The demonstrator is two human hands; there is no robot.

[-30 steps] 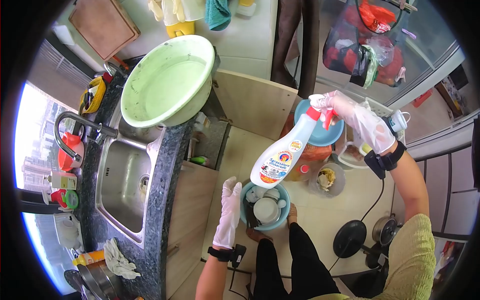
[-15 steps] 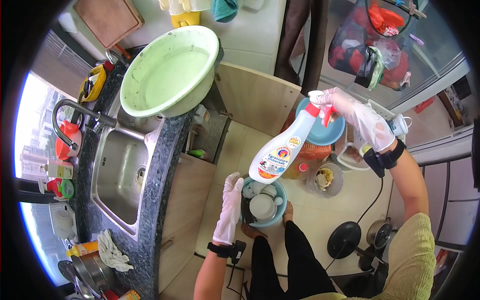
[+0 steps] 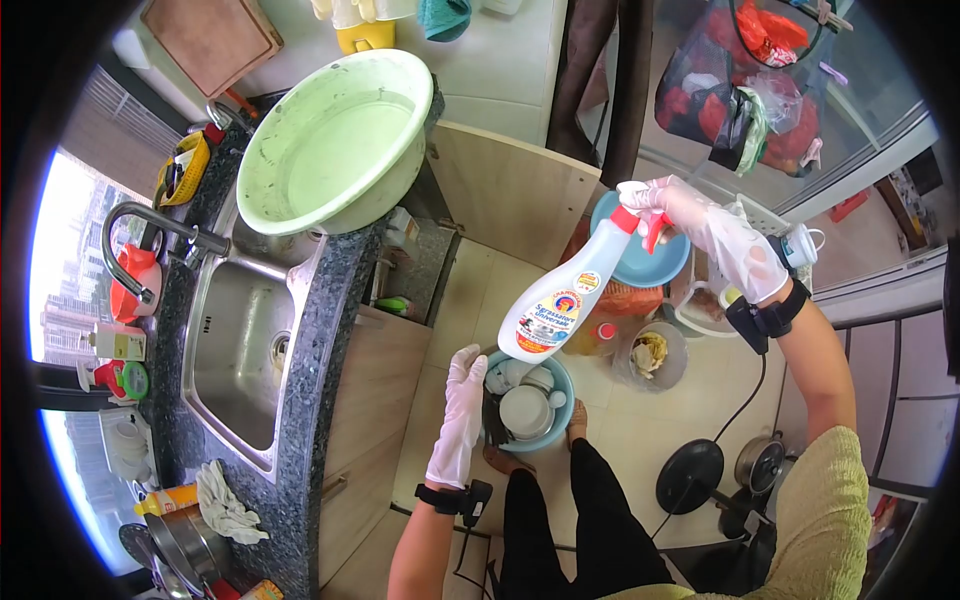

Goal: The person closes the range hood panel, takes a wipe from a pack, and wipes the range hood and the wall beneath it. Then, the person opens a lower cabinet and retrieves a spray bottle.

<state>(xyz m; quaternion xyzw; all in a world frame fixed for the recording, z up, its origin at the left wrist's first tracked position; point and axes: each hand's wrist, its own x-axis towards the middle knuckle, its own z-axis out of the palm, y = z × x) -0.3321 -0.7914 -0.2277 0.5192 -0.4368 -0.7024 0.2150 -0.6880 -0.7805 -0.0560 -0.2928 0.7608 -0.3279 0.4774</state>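
My right hand (image 3: 665, 210), in a white translucent glove, grips the red trigger head of a white spray bottle (image 3: 560, 300). The bottle hangs tilted, its base toward the lower left and its label facing me. My left hand (image 3: 458, 415), gloved too, is raised a little left of the bottle's base, fingers apart from the bottle and holding nothing. Below the bottle, on the floor, a blue basin (image 3: 568, 385) holds white bowls (image 3: 525, 412) and other dishes.
A large pale green basin (image 3: 400, 165) sits on the dark counter (image 3: 300, 440) beside the steel sink (image 3: 235, 350). A cabinet door (image 3: 515, 195) stands open. Pans (image 3: 690, 477), a clear tub (image 3: 672, 375) and a second blue basin (image 3: 655, 262) are on the right.
The view has shifted slightly, moving the sink and counter a little left and up in the picture. My right hand still holds the bottle, and my left hand stays raised.
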